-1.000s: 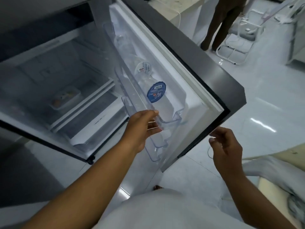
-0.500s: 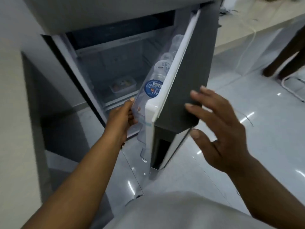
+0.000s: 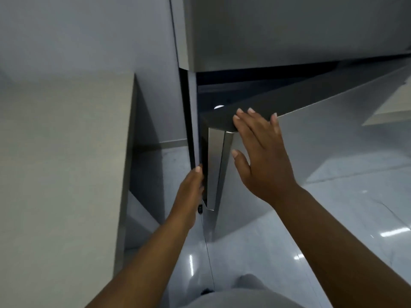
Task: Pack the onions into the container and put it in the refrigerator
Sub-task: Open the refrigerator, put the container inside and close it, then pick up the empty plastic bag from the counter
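Observation:
The grey refrigerator door (image 3: 311, 134) stands only a narrow gap away from the refrigerator body (image 3: 244, 30). My right hand (image 3: 260, 152) lies flat with spread fingers on the door's outer face near its top corner. My left hand (image 3: 191, 192) is at the door's free edge, its fingers curled around that edge in the dark gap. The container and the onions are hidden inside. A small white bottle cap (image 3: 219, 107) shows over the door's top edge.
A beige counter side (image 3: 66, 152) stands close on the left of the refrigerator. Glossy light floor tiles (image 3: 355, 207) spread to the right and below. My light-coloured garment (image 3: 233, 296) fills the bottom of the view.
The door has swung from wide open to nearly shut. My right hand came onto its outer face and my left hand moved from the door shelf to the door's edge.

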{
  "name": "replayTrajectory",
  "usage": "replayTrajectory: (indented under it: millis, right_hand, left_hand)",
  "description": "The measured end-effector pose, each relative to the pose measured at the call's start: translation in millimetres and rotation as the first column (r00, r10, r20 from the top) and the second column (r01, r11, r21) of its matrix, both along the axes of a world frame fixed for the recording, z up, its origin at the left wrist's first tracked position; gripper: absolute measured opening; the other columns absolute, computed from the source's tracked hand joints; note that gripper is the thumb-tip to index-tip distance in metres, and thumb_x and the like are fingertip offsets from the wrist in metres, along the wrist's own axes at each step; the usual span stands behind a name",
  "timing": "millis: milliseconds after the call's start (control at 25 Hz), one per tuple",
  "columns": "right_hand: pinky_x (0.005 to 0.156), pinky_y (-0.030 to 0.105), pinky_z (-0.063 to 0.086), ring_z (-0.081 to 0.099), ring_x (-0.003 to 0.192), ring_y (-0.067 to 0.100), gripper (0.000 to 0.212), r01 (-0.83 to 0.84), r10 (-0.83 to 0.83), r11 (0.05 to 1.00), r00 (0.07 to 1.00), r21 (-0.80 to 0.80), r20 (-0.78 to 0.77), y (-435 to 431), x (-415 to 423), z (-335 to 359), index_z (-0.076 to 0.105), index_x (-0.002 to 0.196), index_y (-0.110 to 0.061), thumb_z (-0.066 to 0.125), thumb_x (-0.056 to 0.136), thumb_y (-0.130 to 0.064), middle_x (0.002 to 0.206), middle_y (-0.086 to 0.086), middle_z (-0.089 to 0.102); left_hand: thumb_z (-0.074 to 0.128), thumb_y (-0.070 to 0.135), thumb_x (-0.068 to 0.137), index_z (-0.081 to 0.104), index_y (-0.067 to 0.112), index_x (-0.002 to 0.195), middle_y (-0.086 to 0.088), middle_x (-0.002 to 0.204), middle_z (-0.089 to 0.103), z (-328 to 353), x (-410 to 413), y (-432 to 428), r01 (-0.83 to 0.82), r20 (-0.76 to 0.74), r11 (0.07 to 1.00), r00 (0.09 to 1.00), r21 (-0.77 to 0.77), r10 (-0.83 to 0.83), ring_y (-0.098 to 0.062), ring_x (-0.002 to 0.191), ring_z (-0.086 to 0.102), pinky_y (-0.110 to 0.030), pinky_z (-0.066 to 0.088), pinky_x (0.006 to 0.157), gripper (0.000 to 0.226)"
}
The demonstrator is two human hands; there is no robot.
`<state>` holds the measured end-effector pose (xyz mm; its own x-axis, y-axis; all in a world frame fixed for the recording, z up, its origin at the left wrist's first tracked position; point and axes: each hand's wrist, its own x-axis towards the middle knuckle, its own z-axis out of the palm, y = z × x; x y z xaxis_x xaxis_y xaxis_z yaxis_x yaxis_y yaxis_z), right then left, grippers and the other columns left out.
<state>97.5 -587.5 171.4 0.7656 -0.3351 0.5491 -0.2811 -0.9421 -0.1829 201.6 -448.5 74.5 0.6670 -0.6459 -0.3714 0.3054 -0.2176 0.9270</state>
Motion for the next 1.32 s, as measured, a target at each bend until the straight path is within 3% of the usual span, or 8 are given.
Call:
replayTrajectory:
  millis: [160, 640, 760, 840, 960, 1040, 1200, 1320]
  right_hand:
    - [0.122, 0.052, 0.011, 0.019, 0.149, 0.026, 0.067, -0.057, 0.051, 0.995, 0.996, -0.077, -0.069, -26, 58, 2, 0.028, 0.15, -0.007, 0.054, 0.09, -0.023, 0.159, 0.01, 0.029]
    - [0.123, 0.048, 0.002, -0.008, 0.15, 0.031, 0.081, -0.128, 0.104, 0.982, 0.98, -0.139, -0.167, -72, 140, -26, 0.009, 0.152, 0.001, 0.055, 0.091, -0.025, 0.161, 0.019, -0.004]
    - [0.122, 0.052, 0.008, -0.002, 0.151, 0.031, 0.075, -0.214, 0.21, 0.975, 0.975, -0.062, -0.073, -76, 140, -31, 0.017, 0.151, 0.0, 0.053, 0.091, -0.024, 0.162, 0.019, 0.005]
    - [0.122, 0.051, 0.012, 0.008, 0.151, 0.028, 0.066, -0.336, 0.337, 0.942, 0.942, 0.013, -0.001, -71, 135, -43, 0.026, 0.149, -0.002, 0.051, 0.092, -0.023, 0.161, 0.017, 0.02]
    - [0.121, 0.037, 0.021, 0.02, 0.146, 0.013, 0.058, -0.508, 0.541, 0.817, 0.839, 0.273, -0.056, -39, 125, -77, 0.033, 0.146, -0.009, 0.05, 0.093, -0.026, 0.153, 0.011, 0.038]
    - [0.111, 0.028, 0.029, 0.028, 0.135, 0.004, 0.054, -0.524, 0.657, 0.71, 0.733, 0.471, -0.176, -5, 117, -102, 0.038, 0.144, -0.015, 0.054, 0.094, -0.025, 0.147, 0.007, 0.046]
    - [0.104, 0.021, 0.036, 0.046, 0.125, 0.007, 0.046, -0.553, 0.874, 0.48, 0.374, 0.681, -0.311, 86, 97, -136, 0.047, 0.139, -0.022, 0.058, 0.094, -0.024, 0.137, -0.004, 0.053]
    - [0.099, 0.018, 0.042, 0.053, 0.117, 0.004, 0.04, -0.556, 0.939, 0.336, 0.131, 0.76, -0.32, 160, 82, -144, 0.055, 0.133, -0.022, 0.061, 0.093, -0.023, 0.129, -0.01, 0.058]
  left_hand:
    - [0.03, 0.091, 0.062, 0.016, 0.05, 0.148, 0.013, 0.164, 0.015, -1, 30, -37, -0.01, 0.119, 0.997, 0.993, 0.072, 0.002, -0.021, 0.15, 0.019, -0.05, 0.023, 0.117, 0.096]
    - [0.027, 0.087, 0.074, 0.013, 0.048, 0.15, 0.009, 0.165, 0.012, 3, 111, -103, -0.122, 0.088, 0.993, 0.989, 0.006, 0.121, -0.02, 0.151, 0.014, -0.055, 0.018, 0.121, 0.086]
    - [0.028, 0.086, 0.075, 0.016, 0.048, 0.149, 0.011, 0.164, 0.016, 3, 108, -95, -0.14, 0.105, 0.99, 0.985, 0.033, 0.136, -0.017, 0.149, 0.021, -0.049, 0.021, 0.12, 0.084]
    - [0.034, 0.085, 0.075, 0.023, 0.048, 0.148, 0.016, 0.159, 0.027, 1, 102, -76, -0.176, 0.146, 0.983, 0.975, 0.062, 0.165, -0.006, 0.14, 0.03, -0.034, 0.027, 0.112, 0.082]
    - [0.051, 0.07, 0.08, 0.043, 0.041, 0.139, 0.026, 0.125, 0.055, -13, 79, -22, -0.311, 0.22, 0.944, 0.934, 0.111, 0.282, 0.018, 0.107, 0.05, -0.01, 0.038, 0.091, 0.066]
    - [0.059, 0.053, 0.086, 0.053, 0.035, 0.13, 0.027, 0.102, 0.062, -29, 52, 25, -0.453, 0.219, 0.878, 0.883, 0.158, 0.416, 0.022, 0.091, 0.057, 0.001, 0.041, 0.075, 0.048]
    - [0.062, 0.038, 0.09, 0.06, 0.026, 0.126, 0.023, 0.097, 0.063, -56, -22, 129, -0.749, 0.203, 0.609, 0.659, 0.26, 0.724, 0.007, 0.093, 0.06, -0.013, 0.049, 0.088, 0.037]
    - [0.062, 0.037, 0.09, 0.062, 0.027, 0.123, 0.023, 0.098, 0.062, -64, -80, 202, -0.88, 0.232, 0.367, 0.441, 0.301, 0.867, 0.012, 0.09, 0.058, -0.002, 0.045, 0.075, 0.034]
